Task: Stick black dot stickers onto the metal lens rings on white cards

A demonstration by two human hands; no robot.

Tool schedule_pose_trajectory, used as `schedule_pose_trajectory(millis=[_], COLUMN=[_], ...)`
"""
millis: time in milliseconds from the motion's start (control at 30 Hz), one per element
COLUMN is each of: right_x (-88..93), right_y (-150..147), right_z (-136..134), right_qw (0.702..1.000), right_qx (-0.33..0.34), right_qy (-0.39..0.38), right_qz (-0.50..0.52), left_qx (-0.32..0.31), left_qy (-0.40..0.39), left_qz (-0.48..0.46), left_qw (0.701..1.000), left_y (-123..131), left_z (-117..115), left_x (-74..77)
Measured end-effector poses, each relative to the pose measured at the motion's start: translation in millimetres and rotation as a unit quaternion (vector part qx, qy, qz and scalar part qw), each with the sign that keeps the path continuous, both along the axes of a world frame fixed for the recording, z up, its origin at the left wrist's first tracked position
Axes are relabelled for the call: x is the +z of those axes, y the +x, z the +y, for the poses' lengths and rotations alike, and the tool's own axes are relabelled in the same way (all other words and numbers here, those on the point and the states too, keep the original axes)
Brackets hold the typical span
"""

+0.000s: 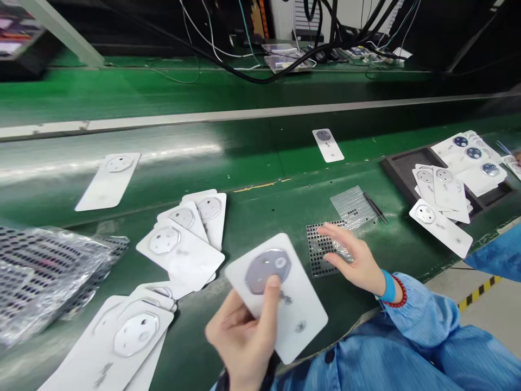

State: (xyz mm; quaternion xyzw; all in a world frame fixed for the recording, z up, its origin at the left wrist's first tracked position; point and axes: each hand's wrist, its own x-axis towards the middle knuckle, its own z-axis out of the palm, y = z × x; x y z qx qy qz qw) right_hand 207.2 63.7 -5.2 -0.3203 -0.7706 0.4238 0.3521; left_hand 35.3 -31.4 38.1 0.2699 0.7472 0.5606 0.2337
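Note:
My left hand (248, 339) grips a white phone back cover (303, 301), thumb on top beside the grey octagonal camera ring, at the front middle of the bench. To its right, my right hand (360, 266) hovers with thumb and fingers apart, nothing visible between them. Beneath those fingers lies a sheet of small black round stickers (316, 251), partly covered by the hand. Just behind it is a clear sheet (345, 203) with only a few black dots left on it. A pair of dark tweezers (376, 208) rests at that sheet's right edge.
White covers lie in a middle pile (185, 252) and a front-left pile (118, 347). Bagged dot sheets (52, 277) sit at far left. Single covers lie on the belt (108, 182). A black tray (402, 168) holds more covers at right, near another person's blue sleeve (499, 252).

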Motion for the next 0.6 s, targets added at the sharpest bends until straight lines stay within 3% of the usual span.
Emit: schedule_pose_trajectory(millis=[100,167,267,333,400,500,600], right_x=[-32.5,-41.3,-28.9,-12.1,2.7,14.3,17.6], right_y=[17.5,24.6,27.3,25.8,23.6,19.5,12.5], right_z=[13.6,18.3,17.9,14.7,11.9,10.8,10.1], right_qw=[0.978,0.966,0.965,0.962,0.955,0.952,0.969], right_qx=[0.005,0.016,0.005,0.011,0.029,0.07,0.083], right_qy=[0.123,0.167,0.21,0.241,0.271,0.278,0.224], right_qz=[-0.166,-0.198,-0.159,-0.129,-0.116,-0.106,-0.056], left_qx=[-0.008,-0.028,-0.118,-0.218,-0.277,-0.283,-0.26], left_qy=[-0.038,-0.022,-0.036,-0.06,-0.052,-0.037,-0.034], left_qz=[0.018,0.035,0.037,-0.024,-0.101,-0.151,-0.164], left_qw=[0.999,0.999,0.992,0.974,0.954,0.946,0.951], left_y=[-22.0,-29.5,-24.2,-12.5,0.3,12.5,15.3], left_z=[6.2,13.4,23.0,27.5,31.2,35.5,36.9], left_x=[-18.2,-30.0,-39.2,-39.0,-36.3,-33.0,-32.4])
